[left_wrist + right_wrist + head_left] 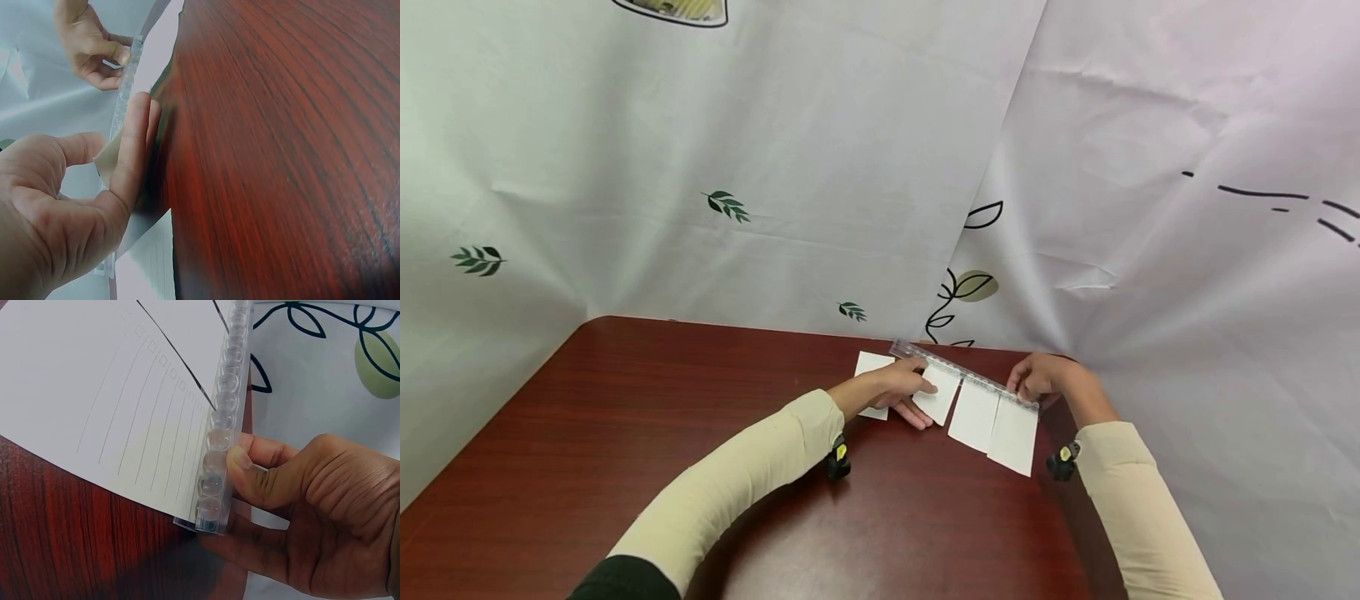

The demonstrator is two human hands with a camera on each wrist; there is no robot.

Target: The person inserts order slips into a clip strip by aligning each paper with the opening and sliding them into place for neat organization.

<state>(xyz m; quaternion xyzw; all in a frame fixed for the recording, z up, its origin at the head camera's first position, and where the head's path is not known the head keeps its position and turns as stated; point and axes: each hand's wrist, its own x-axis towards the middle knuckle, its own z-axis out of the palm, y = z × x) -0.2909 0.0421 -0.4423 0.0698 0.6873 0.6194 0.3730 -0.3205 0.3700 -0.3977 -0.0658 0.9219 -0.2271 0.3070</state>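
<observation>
A clear plastic strip with a row of round bumps lies slantwise at the table's back right. Several white cards sit along its front edge; the right wrist view shows thin lines and small boxes printed on the end card. My right hand pinches the strip's right end between thumb and fingers. My left hand holds a card further left, thumb on one face and straight fingers on the other. In the left wrist view, that card shows only partly; the fingers hide the rest.
The dark red wooden table reaches back to a pale wall sheet printed with leaves, close behind the strip. Another sheet stands near my right arm. A white card lies partly behind my left hand.
</observation>
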